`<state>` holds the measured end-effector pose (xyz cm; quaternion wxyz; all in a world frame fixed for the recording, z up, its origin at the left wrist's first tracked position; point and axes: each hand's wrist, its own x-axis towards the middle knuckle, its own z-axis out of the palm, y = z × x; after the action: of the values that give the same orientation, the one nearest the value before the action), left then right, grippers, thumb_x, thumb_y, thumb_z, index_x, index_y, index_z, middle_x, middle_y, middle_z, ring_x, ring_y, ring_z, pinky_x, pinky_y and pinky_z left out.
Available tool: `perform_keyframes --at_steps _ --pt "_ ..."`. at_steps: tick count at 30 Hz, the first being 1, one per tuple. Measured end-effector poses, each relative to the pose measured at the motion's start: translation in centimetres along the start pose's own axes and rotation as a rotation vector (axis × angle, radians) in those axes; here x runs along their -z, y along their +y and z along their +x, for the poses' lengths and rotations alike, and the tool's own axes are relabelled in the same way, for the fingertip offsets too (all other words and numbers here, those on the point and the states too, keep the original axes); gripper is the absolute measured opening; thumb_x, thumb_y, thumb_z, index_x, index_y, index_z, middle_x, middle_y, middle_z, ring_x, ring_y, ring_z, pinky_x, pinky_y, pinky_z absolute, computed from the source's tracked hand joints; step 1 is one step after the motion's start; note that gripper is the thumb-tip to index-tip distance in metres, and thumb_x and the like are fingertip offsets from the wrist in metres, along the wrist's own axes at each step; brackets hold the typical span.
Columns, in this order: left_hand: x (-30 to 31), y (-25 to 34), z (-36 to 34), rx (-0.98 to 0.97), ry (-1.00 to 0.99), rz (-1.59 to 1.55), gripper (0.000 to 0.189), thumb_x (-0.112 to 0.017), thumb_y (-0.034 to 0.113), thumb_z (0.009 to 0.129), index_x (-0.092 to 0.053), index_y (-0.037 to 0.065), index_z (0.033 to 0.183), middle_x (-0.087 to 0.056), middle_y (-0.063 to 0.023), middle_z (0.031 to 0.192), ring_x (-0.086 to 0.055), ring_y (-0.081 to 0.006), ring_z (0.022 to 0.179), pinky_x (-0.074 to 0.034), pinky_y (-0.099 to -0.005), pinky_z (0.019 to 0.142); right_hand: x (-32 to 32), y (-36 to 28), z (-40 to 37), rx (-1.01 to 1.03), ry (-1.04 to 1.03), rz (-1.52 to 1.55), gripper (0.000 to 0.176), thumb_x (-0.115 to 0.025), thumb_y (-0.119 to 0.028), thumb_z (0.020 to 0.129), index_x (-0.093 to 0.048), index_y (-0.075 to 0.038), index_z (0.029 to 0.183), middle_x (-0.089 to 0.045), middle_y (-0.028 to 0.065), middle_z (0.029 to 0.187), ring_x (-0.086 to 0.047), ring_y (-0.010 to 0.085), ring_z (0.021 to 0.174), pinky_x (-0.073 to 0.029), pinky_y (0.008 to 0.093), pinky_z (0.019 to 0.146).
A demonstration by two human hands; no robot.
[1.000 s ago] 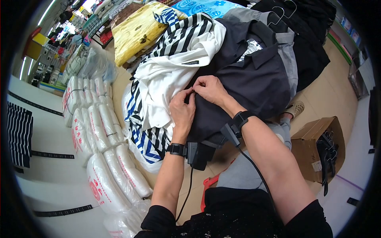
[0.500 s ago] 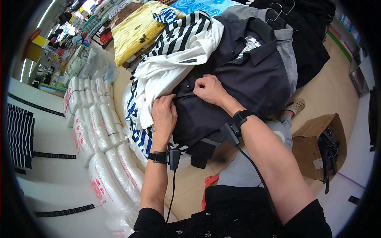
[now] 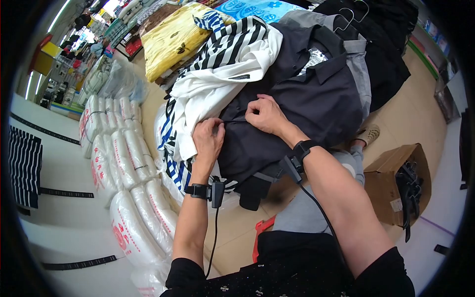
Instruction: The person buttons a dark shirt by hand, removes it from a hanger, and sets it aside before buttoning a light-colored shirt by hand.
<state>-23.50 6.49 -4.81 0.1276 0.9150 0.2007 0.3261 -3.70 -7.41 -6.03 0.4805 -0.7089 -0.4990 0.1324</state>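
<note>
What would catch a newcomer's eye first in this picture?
Probably the left hand and right hand, both gripping a dark shirt near the centre. Next, perhaps the bright yellow cloth at the top, left of centre, and the white plastic-wrapped bundles running down the left side.

Fingers (image 3: 210, 123) on dark shirt (image 3: 311, 106)

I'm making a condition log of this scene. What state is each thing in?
Dark shirt: spread out, gripped by both hands; buttoning unclear
Left hand: closed on the shirt
Right hand: curled, pinching the shirt
White garment: bunched
Yellow cloth: folded
Cardboard box: open, black hangers inside
White bundles: plastic-wrapped, stacked
Wristbands: fastened
</note>
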Motion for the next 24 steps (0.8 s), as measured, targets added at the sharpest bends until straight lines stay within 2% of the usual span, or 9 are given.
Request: perform_keyframes --at_steps 3,7,12,13,16,18,20,24 --pt "0.1 0.6 0.2 0.107 -0.019 -0.033 0.012 -0.077 0.013 0.09 -0.078 0.003 0.095 -0.077 -0.0142 0.086 -0.072 -0.032 0.078 -0.056 -0.0414 0.076 0.1 -0.3 0.0 -0.01 -0.006 -0.011 0.021 -0.065 -0.023 0.082 -0.073 -0.005 0.076 -0.071 0.0134 0.074 -0.069 0.0315 0.085 -0.04 0.043 0.122" --pt "0.3 0.3 0.7 0.144 -0.078 -0.096 0.013 -0.076 0.013 0.089 -0.077 0.002 0.094 -0.075 -0.013 0.081 -0.072 -0.0262 0.072 -0.056 -0.0366 0.072 0.1 -0.5 -0.1 -0.022 0.002 0.006 0.024 -0.067 -0.027 0.083 -0.074 -0.005 0.076 -0.072 0.0123 0.074 -0.07 0.03 0.086 -0.039 0.0426 0.122" --pt "1.0 0.4 0.5 0.306 -0.095 -0.185 0.015 -0.076 0.014 0.086 -0.076 0.001 0.095 -0.074 -0.0109 0.079 -0.069 -0.0204 0.071 -0.055 -0.033 0.07 -0.3 -0.5 -0.4 -0.014 0.067 0.017 0.037 -0.076 -0.043 0.085 -0.075 -0.008 0.078 -0.075 0.0109 0.08 -0.071 0.0291 0.093 -0.038 0.0431 0.123" --pt "0.8 0.5 0.4 0.255 -0.064 -0.16 0.015 -0.076 0.014 0.086 -0.076 0.001 0.095 -0.074 -0.0113 0.079 -0.069 -0.0214 0.071 -0.055 -0.0337 0.07 -0.5 -0.4 -0.6 -0.012 0.092 0.011 0.039 -0.078 -0.047 0.085 -0.075 -0.008 0.079 -0.075 0.0109 0.081 -0.071 0.0292 0.095 -0.038 0.0432 0.123" --pt "0.2 0.7 -0.3 0.138 0.012 -0.085 0.016 -0.076 0.014 0.087 -0.074 0.0 0.094 -0.073 -0.0134 0.08 -0.07 -0.0268 0.071 -0.055 -0.0373 0.071 -0.2 -0.3 -0.3 0.022 0.016 -0.004 0.035 -0.081 -0.041 0.089 -0.072 -0.008 0.079 -0.072 0.0039 0.077 -0.069 0.0223 0.087 -0.037 0.0443 0.123" --pt "-0.5 0.6 -0.6 0.099 0.063 -0.089 0.017 -0.076 0.014 0.088 -0.073 0.0 0.097 -0.072 -0.0146 0.08 -0.07 -0.0299 0.072 -0.056 -0.0392 0.072 -0.2 -0.6 -0.2 0.014 0.015 -0.035 0.033 -0.08 -0.039 0.089 -0.072 -0.008 0.08 -0.073 0.0046 0.081 -0.069 0.0222 0.092 -0.037 0.045 0.123" --pt "-0.8 0.6 -0.7 0.158 0.059 -0.13 0.015 -0.075 0.012 0.089 -0.071 0.001 0.098 -0.071 -0.0128 0.079 -0.067 -0.0255 0.07 -0.055 -0.0364 0.071 -0.1 -0.9 -0.4 0.035 0.013 -0.066 0.029 -0.08 -0.036 0.089 -0.073 -0.009 0.083 -0.074 0.0042 0.084 -0.069 0.0225 0.094 -0.037 0.0463 0.122" --pt "-0.9 0.3 -0.5 0.255 0.038 -0.258 0.015 -0.075 0.012 0.09 -0.071 0.001 0.099 -0.07 -0.0103 0.08 -0.064 -0.0212 0.069 -0.053 -0.0335 0.07 -1.7 -1.9 -1.1 0.264 0.161 -0.244 0.02 -0.081 -0.026 0.084 -0.076 -0.012 0.097 -0.074 0.0032 0.096 -0.067 0.0253 0.101 -0.039 0.0508 0.117"
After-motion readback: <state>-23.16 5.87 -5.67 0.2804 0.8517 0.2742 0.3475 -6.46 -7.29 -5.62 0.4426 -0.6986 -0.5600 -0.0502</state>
